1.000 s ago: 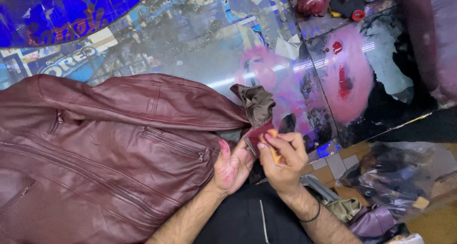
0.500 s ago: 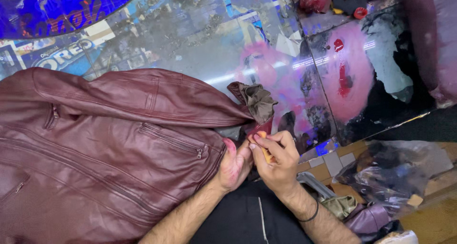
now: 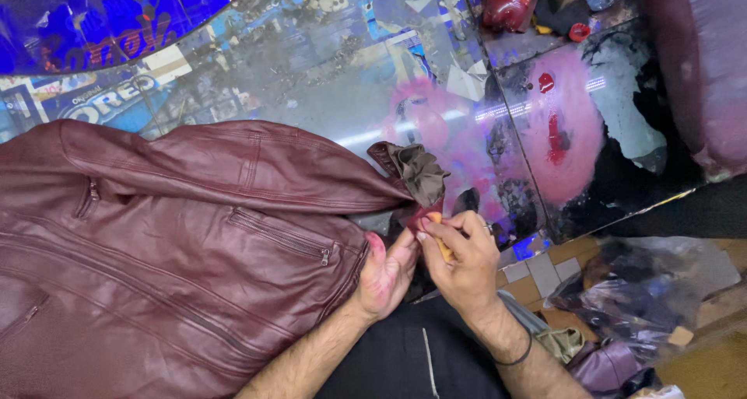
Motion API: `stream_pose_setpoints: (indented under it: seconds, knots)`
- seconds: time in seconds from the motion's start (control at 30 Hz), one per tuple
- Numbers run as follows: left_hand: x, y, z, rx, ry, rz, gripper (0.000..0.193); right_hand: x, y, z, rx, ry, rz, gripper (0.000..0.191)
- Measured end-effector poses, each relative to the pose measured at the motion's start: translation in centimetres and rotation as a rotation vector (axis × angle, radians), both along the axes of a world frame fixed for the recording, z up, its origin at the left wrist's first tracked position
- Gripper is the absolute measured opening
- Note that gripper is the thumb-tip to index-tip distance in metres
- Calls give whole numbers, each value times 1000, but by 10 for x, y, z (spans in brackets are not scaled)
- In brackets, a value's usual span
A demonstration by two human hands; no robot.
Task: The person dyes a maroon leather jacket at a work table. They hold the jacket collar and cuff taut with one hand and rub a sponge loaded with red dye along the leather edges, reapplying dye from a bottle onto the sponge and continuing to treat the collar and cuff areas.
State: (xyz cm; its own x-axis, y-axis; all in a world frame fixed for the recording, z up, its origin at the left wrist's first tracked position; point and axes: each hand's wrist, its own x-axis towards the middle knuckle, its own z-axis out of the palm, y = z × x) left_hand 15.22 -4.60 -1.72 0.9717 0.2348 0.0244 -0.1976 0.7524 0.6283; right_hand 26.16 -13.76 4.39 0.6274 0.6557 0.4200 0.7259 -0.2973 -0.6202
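Observation:
A maroon leather jacket [image 3: 171,243] lies spread over the left half of a glossy worktable. Its sleeve runs right and ends in a cuff with olive-brown lining [image 3: 419,172] turned out. My left hand [image 3: 387,274] presses the jacket's hem edge beside the cuff, fingers curled on the leather. My right hand [image 3: 461,260] pinches a small orange-tan piece [image 3: 437,236] against the dark red cuff edge, just below the lining. The two hands touch at the fingertips.
The tabletop [image 3: 327,80] is glass over colourful printed sheets, with pink smears [image 3: 572,127] at right. A red bottle [image 3: 510,1] lies at the far edge. Crumpled plastic bags [image 3: 638,298] and leather scraps sit at the lower right. Another maroon garment [image 3: 700,64] hangs at the right edge.
Both hands have stayed at the cuff, shifting slightly; my right hand's fingers have worked a little along the cuff edge. The jacket has not moved.

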Motion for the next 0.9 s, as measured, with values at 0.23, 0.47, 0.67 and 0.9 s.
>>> stream_pose_setpoints:
  seconds: [0.23,0.47,0.67,0.9]
  knots:
    - [6,-3,-7,-29,42,-5,112,6,-11,12,83,84,-46,22]
    - [1,-4,-9,-256,14,13,114,21,-20,16,-141,-116,132,22]
    - [7,-5,0,-253,70,57,115,40,-28,14,48,-98,132,22]
    - [12,-10,8,-447,-11,107,114,62,-31,8,-138,-199,341,29]
